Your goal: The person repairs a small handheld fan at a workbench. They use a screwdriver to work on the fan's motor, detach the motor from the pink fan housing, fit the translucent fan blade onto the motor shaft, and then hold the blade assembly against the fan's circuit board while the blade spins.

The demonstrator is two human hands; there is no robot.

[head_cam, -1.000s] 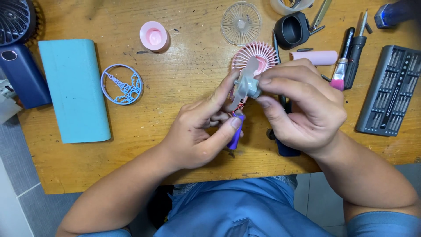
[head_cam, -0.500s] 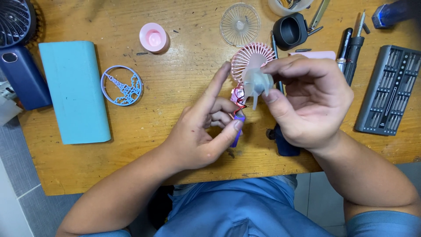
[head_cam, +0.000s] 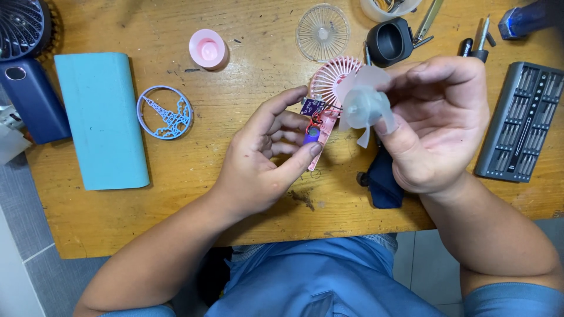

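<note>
Translucent white fan impeller (head_cam: 364,105) is up off the tabletop (head_cam: 247,194), pinched between thumb and fingers of the right hand (head_cam: 437,126). That hand is closed on it, blades sticking out to the left of the grip.

Just left and below: pink fan body (head_cam: 329,88) with its ribbed round grille, a small purple circuit board (head_cam: 310,107) and red wires exposed. Left hand (head_cam: 267,155) grips the lower, handle part of that body; thumb lies across a purple piece at the front, fingers curled behind. Impeller and pink body sit very close; can't tell if they touch.

Under the right hand, a dark blue part (head_cam: 382,182) lies on the tabletop near the front edge.

Further out:
- clear round grille (head_cam: 322,32) behind the pink body
- black cup-shaped part (head_cam: 389,41) beside it, tweezers (head_cam: 432,17) just behind
- screwdriver (head_cam: 479,38) and grey bit case (head_cam: 520,120) to the right, case open with bits in rows
- small pink cap (head_cam: 208,49) at rear centre
- light blue ring with a tower cut-out (head_cam: 165,112) to the left
- teal box (head_cam: 100,120) next to it
- dark blue handheld fan (head_cam: 26,70) at the far left corner
</note>
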